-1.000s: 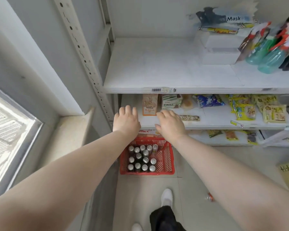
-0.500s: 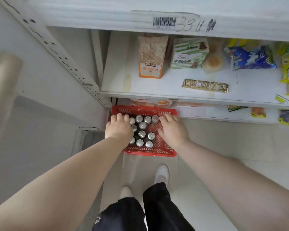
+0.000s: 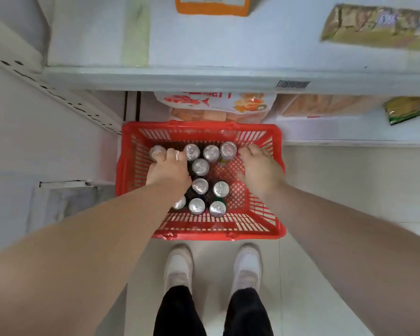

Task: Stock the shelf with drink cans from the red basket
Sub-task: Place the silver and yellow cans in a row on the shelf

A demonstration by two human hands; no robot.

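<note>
The red basket [image 3: 278, 180] stands on the floor below the shelf [image 3: 204, 77], right in front of my feet. Several silver-topped drink cans [image 3: 200, 166] stand upright in its left and middle part. My left hand [image 3: 169, 172] is down inside the basket at the back left, its fingers curled over and around a can [image 3: 157, 151] there. On the right, my right hand [image 3: 260, 168] hangs inside the basket with fingers loosely spread, its fingertips beside the back-right can [image 3: 228, 149] and holding nothing.
Snack packets [image 3: 216, 103] lie on the lowest shelf just behind the basket. On the shelf above are an orange box [image 3: 214, 6] and a gold packet [image 3: 378, 25]. A perforated shelf upright [image 3: 58, 93] runs along the left. My white shoes [image 3: 178, 265] stand just short of the basket.
I have bent lower and the view has closed in on the basket. Both hands have dropped from above the basket into it, and the left one has curled onto a can.
</note>
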